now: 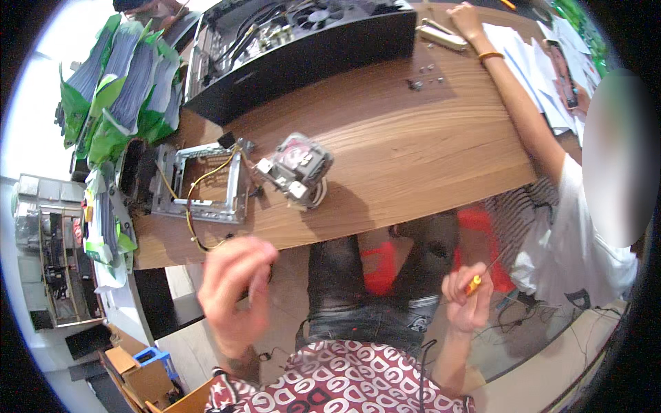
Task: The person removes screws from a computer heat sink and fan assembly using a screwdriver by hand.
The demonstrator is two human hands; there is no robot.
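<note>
My left hand (234, 292) hovers off the front edge of the wooden table, somewhat blurred. Its fingers curl loosely with a gap to the thumb, and nothing shows between them. Above my lap, my right hand (468, 299) is closed around a screwdriver (473, 283) with a yellow and orange handle, its thin shaft pointing up and right. On the table beyond my left hand lie a metal bracket frame (242, 180) with a yellow cable (200, 180) across it, and a grey CPU cooler (296, 165) with a fan and white clips.
A black computer case (310, 65), open on top, stands at the back. Small screws (427, 77) lie near it. Green-wrapped paper stacks (113, 82) are at the left. Another person's arm (527, 113) reaches over the table's right side, by white papers (527, 69).
</note>
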